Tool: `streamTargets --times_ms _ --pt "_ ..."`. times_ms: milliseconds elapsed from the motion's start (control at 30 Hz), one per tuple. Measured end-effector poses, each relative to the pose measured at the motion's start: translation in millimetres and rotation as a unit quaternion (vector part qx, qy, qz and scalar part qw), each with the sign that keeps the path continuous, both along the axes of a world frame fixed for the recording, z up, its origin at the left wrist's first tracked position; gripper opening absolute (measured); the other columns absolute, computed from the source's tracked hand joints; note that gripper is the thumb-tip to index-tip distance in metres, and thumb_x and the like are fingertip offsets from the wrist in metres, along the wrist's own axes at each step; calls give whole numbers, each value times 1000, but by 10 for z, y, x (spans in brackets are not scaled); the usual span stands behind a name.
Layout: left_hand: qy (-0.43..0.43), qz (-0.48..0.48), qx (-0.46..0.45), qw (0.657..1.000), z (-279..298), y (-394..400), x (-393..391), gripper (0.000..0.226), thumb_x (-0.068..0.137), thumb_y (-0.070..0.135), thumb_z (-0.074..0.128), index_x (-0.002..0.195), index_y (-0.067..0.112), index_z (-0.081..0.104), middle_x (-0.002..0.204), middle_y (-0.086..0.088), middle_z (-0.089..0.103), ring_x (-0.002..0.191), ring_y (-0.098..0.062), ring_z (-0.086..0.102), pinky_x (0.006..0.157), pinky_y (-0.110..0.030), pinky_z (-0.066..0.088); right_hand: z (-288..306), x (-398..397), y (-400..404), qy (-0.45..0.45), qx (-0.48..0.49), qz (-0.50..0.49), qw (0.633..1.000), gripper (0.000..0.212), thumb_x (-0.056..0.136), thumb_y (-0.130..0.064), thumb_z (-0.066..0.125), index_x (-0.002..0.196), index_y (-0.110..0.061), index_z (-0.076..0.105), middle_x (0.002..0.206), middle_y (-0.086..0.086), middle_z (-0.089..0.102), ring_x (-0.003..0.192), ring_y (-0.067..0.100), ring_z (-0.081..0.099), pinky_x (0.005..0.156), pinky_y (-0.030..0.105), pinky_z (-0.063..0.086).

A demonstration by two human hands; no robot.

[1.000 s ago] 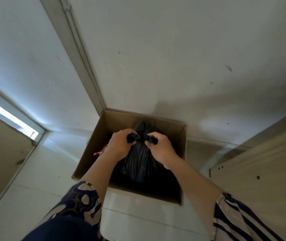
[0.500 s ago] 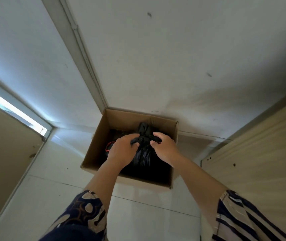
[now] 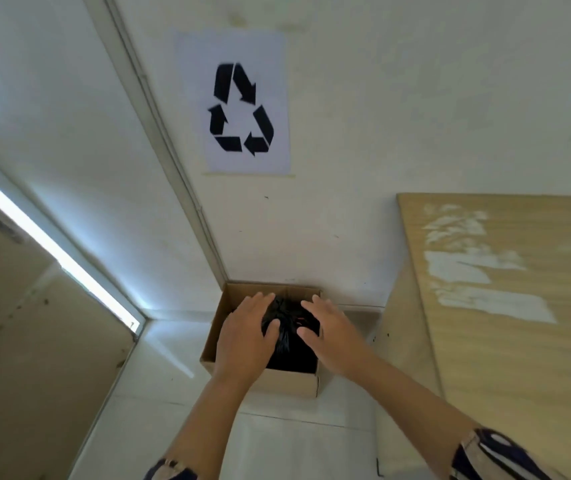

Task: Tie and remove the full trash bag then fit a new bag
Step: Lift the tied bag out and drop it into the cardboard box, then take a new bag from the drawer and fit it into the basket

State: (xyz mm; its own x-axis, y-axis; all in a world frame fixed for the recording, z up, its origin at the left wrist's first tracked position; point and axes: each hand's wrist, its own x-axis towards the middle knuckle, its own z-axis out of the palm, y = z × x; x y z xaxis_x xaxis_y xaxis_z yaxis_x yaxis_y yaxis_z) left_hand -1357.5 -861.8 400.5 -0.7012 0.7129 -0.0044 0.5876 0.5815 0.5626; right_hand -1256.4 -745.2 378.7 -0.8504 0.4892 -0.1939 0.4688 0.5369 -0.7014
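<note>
while both hands (image 3: 286, 336) flank it, knotted trash bag (image 3: 286, 323) sits between.

Trash bag (image 3: 286, 327) in cardboard box (image 3: 291, 381) at floor's wall corner; left hand (image 3: 246, 336), right hand (image 3: 331, 332) flanking bag; wooden panel (image 3: 506, 306) right.

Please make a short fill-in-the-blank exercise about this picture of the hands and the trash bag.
1. The black trash bag sits inside a ____ box.
2. The sheet on the wall shows a ____ symbol.
3. The left hand and right hand have ____ fingers, one on each side of the bag.

Missing words: cardboard; recycling; straight
</note>
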Motion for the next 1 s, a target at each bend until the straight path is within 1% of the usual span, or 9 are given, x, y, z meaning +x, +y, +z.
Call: streamTargets --times_ms 67,167,433,533,633,733,800,867,1000 --pt "21 -9 25 999 274 -109 271 47 93 27 47 138 22 35 148 2 34 139 -14 27 114 -37 26 306 319 -106 18 36 6 999 52 95 -35 39 143 -24 21 156 1 8 144 18 0 116 34 5" --pt "43 -35 58 997 596 -258 696 48 93 28 47 139 24 34 150 4 31 140 -12 23 115 -31 23 637 814 -240 41 75 -13 996 53 95 -35 40 143 -23 22 156 0 8 143 17 0 114 31 5" --pt "50 -126 88 987 897 -501 2166 50 93 34 44 141 25 31 151 7 26 142 -9 15 113 -22 15 1046 2342 -468 77 93 -88 989 51 93 -33 45 140 -22 28 154 1 17 143 15 9 116 32 10" --pt "65 -168 73 981 923 -493 2729 63 84 53 27 139 23 34 150 3 30 142 -13 19 112 -24 15 1059 2952 -425 77 111 -106 985 51 93 -33 46 140 -21 29 154 1 18 143 15 9 115 30 9" --pt "68 -182 66 979 892 -343 3188 78 72 59 13 139 26 35 150 2 31 142 -14 20 113 -28 17 1047 3534 -274 67 132 -119 982 51 93 -32 47 140 -20 30 154 2 20 143 17 11 115 30 9" --pt "69 -195 67 976 877 -93 3699 57 88 50 31 139 26 34 151 3 29 142 -14 20 113 -27 18 1000 4137 -74 59 137 -124 981 51 92 -33 47 139 -19 32 153 4 22 142 18 14 114 30 10" --pt "60 -192 64 977 841 125 4066 47 93 36 43 139 25 34 151 3 27 142 -14 18 113 -26 16 990 4535 86 43 126 -129 983 56 90 -45 43 139 -19 33 152 4 23 142 18 16 115 32 12" --pt "55 -198 67 976 795 357 4430 47 93 35 43 138 24 35 151 2 29 142 -16 19 113 -28 16 970 4933 263 40 126 -133 982 69 81 -58 32 138 -20 33 152 4 25 141 18 17 114 32 13" --pt "59 -213 61 973 752 850 5041 54 89 46 35 138 23 36 150 1 32 141 -16 22 112 -28 18 902 5620 645 22 136 -134 981 52 93 -40 41 140 -22 29 154 1 20 142 16 12 113 28 9"
